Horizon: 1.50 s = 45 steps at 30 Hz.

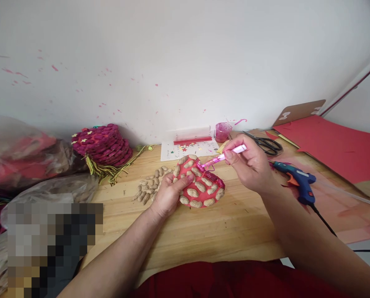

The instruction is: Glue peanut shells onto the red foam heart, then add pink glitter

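My left hand (169,192) grips the left edge of a red disc (208,190), its thumb on top. Rows of peanuts in their shells (200,186) are stuck on the disc. A few along its upper right rim are coated in shiny magenta paint. Between thumb and fingers of my right hand (250,165) is a paintbrush (234,152) with a white handle; its pink-stained tip touches a peanut at the disc's upper edge. Behind my left hand lies a loose heap of peanuts (149,186) on the wooden table (203,240).
A stack of magenta-painted discs (105,145) with yellow-green tassels stands back left, near plastic bags (32,153). Behind sit a white sheet (169,151) with small stars and a paint cup (223,131). On the right are scissors (267,145), a blue glue gun (301,182) and red card (343,142).
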Available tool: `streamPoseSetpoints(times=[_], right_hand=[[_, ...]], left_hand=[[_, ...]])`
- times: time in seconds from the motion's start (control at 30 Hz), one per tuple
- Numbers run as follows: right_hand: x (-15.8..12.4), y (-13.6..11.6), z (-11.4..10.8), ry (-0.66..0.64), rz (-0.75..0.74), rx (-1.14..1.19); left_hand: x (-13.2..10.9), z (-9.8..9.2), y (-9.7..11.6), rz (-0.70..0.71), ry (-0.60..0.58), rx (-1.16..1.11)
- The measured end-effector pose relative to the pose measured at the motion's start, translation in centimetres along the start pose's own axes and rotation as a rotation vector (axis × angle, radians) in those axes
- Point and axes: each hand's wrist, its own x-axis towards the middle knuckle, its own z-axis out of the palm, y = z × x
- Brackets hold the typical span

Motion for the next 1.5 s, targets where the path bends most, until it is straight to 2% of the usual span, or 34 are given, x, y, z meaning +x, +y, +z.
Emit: streamPoseSetpoints(times=[0.1,0.2,0.4,0.6,0.7,0.87,1.0,1.13,1.27,1.4,1.5], right_hand=[[0.0,-0.1,0.0,-0.021,-0.040,-0.039],[0.1,0.1,-0.2,0.022,-0.022,-0.048],[0.2,0.4,-0.4,-0.022,0.055,0.048],[0.5,0.6,-0.2,0.025,0.109,0.255],[0.5,0.6,-0.3,-0.015,0.122,0.233],[0.5,0.6,-0.3,0.047,0.106,0.248],[0.6,0.8,-0.4,0.009,0.113,0.240],[0.6,1.2,-0.4,0.071,0.109,0.294],[0.7,1.3,-0.4,0.006,0.133,0.340],[0.7,1.2,-0.4,0.062,0.156,0.321],[0.8,1.3,-0.3,0.042,0.158,0.318]], left_hand=[[0.0,0.0,0.0,0.007,0.011,0.020],[-0.1,0.2,0.1,-0.004,0.021,0.014],[-0.4,0.5,0.4,-0.013,-0.004,-0.035],[-0.5,0.4,0.3,-0.023,-0.022,-0.015],[-0.6,0.4,0.3,-0.026,-0.023,0.001],[-0.6,0.3,0.2,-0.014,-0.011,0.037],[-0.5,0.3,0.2,-0.016,-0.010,0.028],[-0.6,0.4,0.3,-0.031,0.000,0.029],[-0.7,0.5,0.5,-0.027,-0.014,0.016],[-0.8,0.6,0.5,-0.018,-0.039,0.010],[-0.7,0.4,0.4,-0.006,-0.027,0.036]])
